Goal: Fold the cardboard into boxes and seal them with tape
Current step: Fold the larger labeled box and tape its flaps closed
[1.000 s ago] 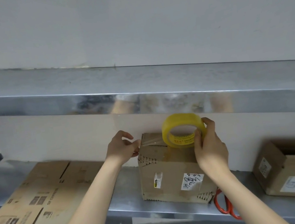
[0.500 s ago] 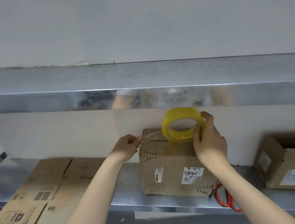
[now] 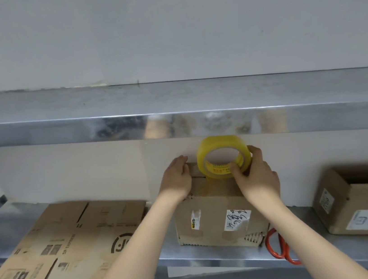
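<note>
Only one wording read clearly: "SF EXPRESS", printed in dark ink on the flattened cardboard (image 3: 58,246) at the left end of the lower shelf (image 3: 218,256), beside a round logo mark (image 3: 122,242). The white label (image 3: 237,221) on the middle box (image 3: 211,206) carried dark handwriting that could not be made out. Red print on the core of the tape roll (image 3: 220,171) and the stickers on the open box (image 3: 357,204) at the right end were too small to read.

Yellow tape (image 3: 221,142); scissors (image 3: 289,257) apparently orange.
</note>
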The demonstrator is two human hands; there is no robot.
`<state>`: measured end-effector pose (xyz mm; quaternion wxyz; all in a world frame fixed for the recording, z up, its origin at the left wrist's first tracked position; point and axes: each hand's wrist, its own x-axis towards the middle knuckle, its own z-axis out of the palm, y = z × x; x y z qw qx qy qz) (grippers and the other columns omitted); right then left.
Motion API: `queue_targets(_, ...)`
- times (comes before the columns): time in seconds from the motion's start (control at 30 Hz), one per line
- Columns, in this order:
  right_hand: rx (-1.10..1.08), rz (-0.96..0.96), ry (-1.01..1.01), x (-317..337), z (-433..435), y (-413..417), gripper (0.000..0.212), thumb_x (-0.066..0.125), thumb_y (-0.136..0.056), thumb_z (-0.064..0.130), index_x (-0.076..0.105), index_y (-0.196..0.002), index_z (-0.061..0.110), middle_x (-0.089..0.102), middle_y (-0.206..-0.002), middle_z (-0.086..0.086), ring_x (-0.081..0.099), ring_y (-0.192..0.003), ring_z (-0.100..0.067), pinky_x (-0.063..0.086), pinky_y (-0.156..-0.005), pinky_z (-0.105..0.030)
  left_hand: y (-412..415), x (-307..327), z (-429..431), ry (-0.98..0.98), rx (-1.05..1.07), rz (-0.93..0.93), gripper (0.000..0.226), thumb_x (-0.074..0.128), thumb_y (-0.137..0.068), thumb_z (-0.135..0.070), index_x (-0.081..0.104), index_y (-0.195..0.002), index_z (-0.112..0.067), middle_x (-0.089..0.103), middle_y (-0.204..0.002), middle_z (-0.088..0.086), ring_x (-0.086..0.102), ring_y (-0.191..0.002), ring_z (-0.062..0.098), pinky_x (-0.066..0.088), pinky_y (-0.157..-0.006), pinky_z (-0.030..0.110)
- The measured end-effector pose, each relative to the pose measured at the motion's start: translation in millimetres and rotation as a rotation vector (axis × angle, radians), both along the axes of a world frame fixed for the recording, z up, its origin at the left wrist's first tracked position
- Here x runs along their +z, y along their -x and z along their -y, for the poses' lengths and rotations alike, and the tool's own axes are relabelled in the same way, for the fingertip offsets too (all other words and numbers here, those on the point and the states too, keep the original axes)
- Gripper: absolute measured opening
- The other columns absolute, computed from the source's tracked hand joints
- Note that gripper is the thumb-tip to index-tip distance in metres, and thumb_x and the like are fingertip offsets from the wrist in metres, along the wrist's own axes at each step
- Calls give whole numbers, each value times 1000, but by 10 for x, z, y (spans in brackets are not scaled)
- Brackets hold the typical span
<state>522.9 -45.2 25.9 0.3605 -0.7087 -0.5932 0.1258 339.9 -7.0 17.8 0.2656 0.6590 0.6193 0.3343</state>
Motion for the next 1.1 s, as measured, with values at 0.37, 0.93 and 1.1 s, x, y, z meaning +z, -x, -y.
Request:
queue_targets(0.37, 40, -2, 56, 119, -18, -52, 20, 46, -99, 36, 39, -101, 18, 55, -87, -5, 60, -90, -36, 46, -78, -42, 15, -148, -88, 52, -81, -327, 48, 19, -106, -31, 27, -152, -20, 19, -161, -6, 10, -148, 10, 11, -121, 32)
queue_targets(0.93, 53, -64, -86, 277, -38, -139, 39, 38, -101, 13, 39, -139, 14, 51, -117, -17, 54, -102, -42, 43, -82, -44, 25, -123, -19, 18, -48, -356, 44, 18, -106, -31, 34, -147, -28, 25, -158, -9, 15, -147, 9, 11, -120, 36)
queue_targets(1.1, 32, 2, -86, 365, -10, -324, 28, 36, -101, 12, 45, -127, 7, 42, -107, -14, 50, -84, -36, 38, -72, -39, 36, -106, -5, 24, -50, -380, 44, 16, -106, -32, 33, -147, -29, 25, -157, -9, 14, -147, 9, 9, -120, 37)
